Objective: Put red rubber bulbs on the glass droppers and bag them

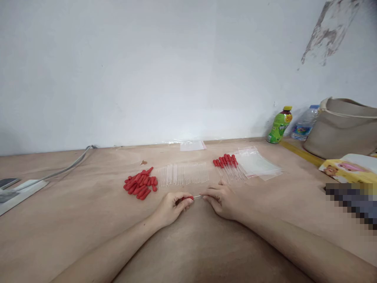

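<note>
Far edge: the table [73, 212] meets the wall [147, 70] at 12 o'clock.
Open room: bare wood at 9 o'clock of the left hand [171, 206] and at 6 o'clock between the forearms.
Crowded side: tissue box [350, 169] and beige bag [341, 125] at 2 to 3 o'clock.
Left hand: fingers pinched around a red bulb [188, 198].
Right hand [220, 200]: fingertips closed on a glass tube [198, 196] that meets the bulb.
Position: bulb and tube lie between the hands, just above the wood.
Supplies: bulb pile [140, 183] at 11 o'clock, tube row [184, 174] at 12, finished droppers [227, 165] at 1.
</note>
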`<state>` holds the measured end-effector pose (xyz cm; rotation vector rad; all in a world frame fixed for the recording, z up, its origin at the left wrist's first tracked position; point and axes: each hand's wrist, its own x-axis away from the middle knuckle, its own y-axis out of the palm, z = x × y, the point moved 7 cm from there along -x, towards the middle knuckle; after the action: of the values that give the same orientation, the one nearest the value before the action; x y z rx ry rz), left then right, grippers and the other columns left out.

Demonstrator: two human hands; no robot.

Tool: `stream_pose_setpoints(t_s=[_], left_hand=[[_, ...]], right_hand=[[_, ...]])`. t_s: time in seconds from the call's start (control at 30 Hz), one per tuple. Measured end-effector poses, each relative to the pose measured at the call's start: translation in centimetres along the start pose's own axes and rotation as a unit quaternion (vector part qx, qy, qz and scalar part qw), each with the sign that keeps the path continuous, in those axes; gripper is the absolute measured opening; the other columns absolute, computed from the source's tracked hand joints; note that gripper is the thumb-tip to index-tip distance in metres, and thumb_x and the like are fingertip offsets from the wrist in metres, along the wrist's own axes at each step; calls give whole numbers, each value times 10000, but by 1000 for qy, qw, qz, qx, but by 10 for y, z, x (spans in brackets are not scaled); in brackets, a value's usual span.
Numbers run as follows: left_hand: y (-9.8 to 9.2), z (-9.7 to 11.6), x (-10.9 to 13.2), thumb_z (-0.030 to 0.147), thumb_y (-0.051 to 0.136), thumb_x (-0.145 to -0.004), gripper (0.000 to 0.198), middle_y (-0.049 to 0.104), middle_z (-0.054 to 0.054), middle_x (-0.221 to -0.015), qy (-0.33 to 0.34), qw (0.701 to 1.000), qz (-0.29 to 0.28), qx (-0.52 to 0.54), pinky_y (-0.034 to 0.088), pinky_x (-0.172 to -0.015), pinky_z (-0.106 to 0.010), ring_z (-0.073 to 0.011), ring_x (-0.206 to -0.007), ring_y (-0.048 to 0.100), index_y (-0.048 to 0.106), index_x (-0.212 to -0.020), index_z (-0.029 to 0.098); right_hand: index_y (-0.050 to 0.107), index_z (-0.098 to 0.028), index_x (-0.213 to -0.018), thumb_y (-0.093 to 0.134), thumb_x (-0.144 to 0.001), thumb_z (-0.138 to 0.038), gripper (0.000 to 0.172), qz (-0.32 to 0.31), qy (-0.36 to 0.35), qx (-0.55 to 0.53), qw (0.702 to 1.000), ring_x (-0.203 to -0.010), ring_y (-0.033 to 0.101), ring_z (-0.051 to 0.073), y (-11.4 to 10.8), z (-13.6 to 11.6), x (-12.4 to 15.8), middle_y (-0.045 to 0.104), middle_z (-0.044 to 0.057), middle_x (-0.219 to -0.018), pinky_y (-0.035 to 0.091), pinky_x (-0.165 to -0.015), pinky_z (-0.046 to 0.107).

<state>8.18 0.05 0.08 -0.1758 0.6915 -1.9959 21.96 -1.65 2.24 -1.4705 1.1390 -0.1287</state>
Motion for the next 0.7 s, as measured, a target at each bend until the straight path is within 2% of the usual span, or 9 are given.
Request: stream_pose_setpoints(t_s=[0.13,0.23,0.33,0.47,0.57,0.7], left_hand=[[-4,2,1,344,478,-812,262,566,4,-613,5,999,28,-37,398,-532,-193,-99,-555,488,641,-876,149],[-5,5,2,340,495,-802,245,602,-2,-649,16,998,40,-55,401,-545,-196,-105,-571,505,651,-856,160],[-6,4,2,337,515,-788,231,630,-13,-705,19,997,52,-56,415,-575,-207,-119,-616,533,651,-861,165],[-10,-5,1,353,578,-735,283,630,-21,-684,-25,997,75,-21,434,-563,-217,-127,-598,551,628,-924,148],[-7,-10,0,346,600,-716,291,609,-14,-622,-57,996,63,18,438,-553,-215,-122,-569,551,620,-905,126],[-2,-12,1,339,577,-738,243,598,-10,-618,-52,996,34,57,444,-573,-212,-112,-575,551,628,-844,126]], right_hand=[[635,-223,-882,448,-825,-193,197,28,-6,39,999,-652,535,115,1,-4,3,635,12,-741,291,-652,278],[631,-218,-880,440,-828,-189,200,15,-19,24,999,-631,525,113,2,-6,3,630,9,-731,313,-663,280],[613,-211,-910,419,-837,-188,208,-6,-27,-8,1000,-691,536,126,0,-6,1,627,19,-788,357,-676,270],[560,-175,-944,444,-825,-207,169,-19,24,-40,999,-742,551,124,-10,0,-2,608,38,-851,412,-659,242],[560,-173,-842,464,-807,-196,104,-34,38,-26,998,-700,551,119,-15,-1,-3,604,22,-785,419,-630,235],[566,-170,-795,431,-818,-192,139,-26,4,-29,999,-683,545,123,-15,-9,-2,597,28,-745,418,-622,237]])
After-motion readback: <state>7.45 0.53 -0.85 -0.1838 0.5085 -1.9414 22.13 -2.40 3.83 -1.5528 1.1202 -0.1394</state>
